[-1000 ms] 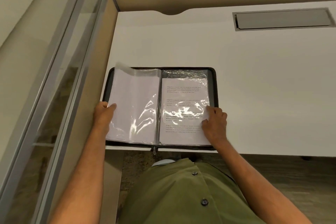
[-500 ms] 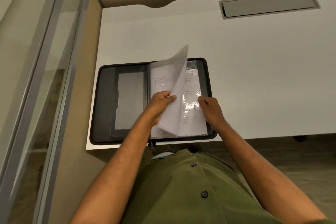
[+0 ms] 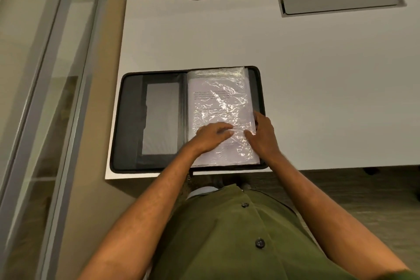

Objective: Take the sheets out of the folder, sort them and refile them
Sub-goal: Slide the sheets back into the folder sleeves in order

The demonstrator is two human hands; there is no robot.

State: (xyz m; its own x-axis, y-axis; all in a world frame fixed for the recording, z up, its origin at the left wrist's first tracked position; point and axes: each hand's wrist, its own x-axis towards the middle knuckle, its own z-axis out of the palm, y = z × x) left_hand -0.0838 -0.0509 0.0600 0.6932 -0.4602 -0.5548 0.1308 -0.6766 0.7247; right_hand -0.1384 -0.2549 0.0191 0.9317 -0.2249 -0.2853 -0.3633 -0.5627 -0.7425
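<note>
A black zip folder (image 3: 128,120) lies open at the near left edge of the white desk (image 3: 318,86). Its left half shows a bare dark inner cover with a grey pocket (image 3: 161,118). On the right half lies a stack of clear plastic sleeves holding printed sheets (image 3: 218,98), the top one crinkled and shiny. My left hand (image 3: 210,135) rests flat on the lower part of the top sleeve, fingers pointing right. My right hand (image 3: 263,135) is at the stack's right edge, thumb on top of the sleeve, fingers along the side.
A grey cable hatch (image 3: 338,1) is set into the desk at the back right. A glass partition with a metal frame (image 3: 66,98) runs along the left of the desk. The desk's front edge is just below the folder.
My left hand has turned the sleeves from the folder's left half over onto the right stack and now lies flat on them. The left inner cover is uncovered. My right hand stayed at the right edge.
</note>
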